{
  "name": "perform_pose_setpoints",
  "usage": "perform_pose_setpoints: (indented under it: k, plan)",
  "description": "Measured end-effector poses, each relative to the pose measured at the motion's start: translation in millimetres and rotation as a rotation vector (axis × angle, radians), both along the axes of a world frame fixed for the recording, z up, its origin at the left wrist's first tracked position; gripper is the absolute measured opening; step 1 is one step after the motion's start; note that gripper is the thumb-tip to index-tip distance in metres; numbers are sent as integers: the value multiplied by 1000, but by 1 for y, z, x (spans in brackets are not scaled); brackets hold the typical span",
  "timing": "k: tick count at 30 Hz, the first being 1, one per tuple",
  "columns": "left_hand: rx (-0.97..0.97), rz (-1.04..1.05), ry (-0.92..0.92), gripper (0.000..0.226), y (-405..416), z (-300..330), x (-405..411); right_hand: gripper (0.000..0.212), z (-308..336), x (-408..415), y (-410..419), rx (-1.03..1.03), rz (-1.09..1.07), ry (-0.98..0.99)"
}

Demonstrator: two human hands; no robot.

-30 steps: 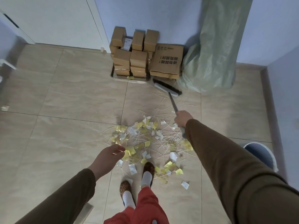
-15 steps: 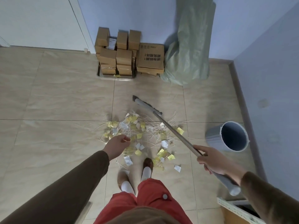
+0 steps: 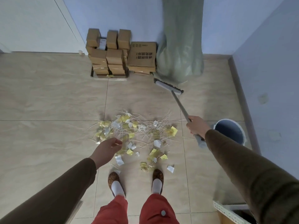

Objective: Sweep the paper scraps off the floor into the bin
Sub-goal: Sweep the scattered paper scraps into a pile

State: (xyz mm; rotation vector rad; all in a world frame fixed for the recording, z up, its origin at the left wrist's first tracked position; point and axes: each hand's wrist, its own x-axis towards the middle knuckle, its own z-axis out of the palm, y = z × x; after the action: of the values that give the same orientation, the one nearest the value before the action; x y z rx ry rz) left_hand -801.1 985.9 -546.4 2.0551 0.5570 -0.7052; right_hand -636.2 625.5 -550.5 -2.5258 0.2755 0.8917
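While right hand clamps broom handle | broom head on floor beside green sack | left hand loosely curled, apparently empty, above paper scraps | bin right of pile.

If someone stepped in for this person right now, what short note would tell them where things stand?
Right hand: gripping the broom handle; the broom head rests on the floor far from the pile, near the green sack.
Left hand: empty, fingers loosely curled above the scraps.
Paper scraps: heaped in front of the feet, some loose at the edges.
Bin: to the right, by the wall.
Done: nothing visibly binned.
Left: move the whole pile into the bin.
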Motion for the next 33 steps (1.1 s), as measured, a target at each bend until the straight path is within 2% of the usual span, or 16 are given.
perform_pose_setpoints:
  k: [4,7,12,17,20,25,29,33]
  plan:
    - [28,25,12,16,-46,-4,-9,39,-45,42,-26,-69,18,31]
    - [21,9,23,15,-75,-4,-19,38,-63,35,-38,-82,47,77]
    - [-3,15,40,13,-101,4,-28,44,-51,-56,-69,-9,117,136]
    - [-20,5,62,30,-113,13,-31,53,11,-143,-106,188,-28,271]
    - [-22,-18,32,20,-125,11,-33,60,37,-190,-129,219,-81,232]
    - [-50,-63,7,19,-137,4,-47,60,55,-244,-144,200,-185,126]
    - [-73,-95,27,14,-135,1,-69,53,33,-238,-139,141,-290,83]
    - [-53,-113,28,14,-124,-5,-98,52,-15,-212,-128,40,-322,104]
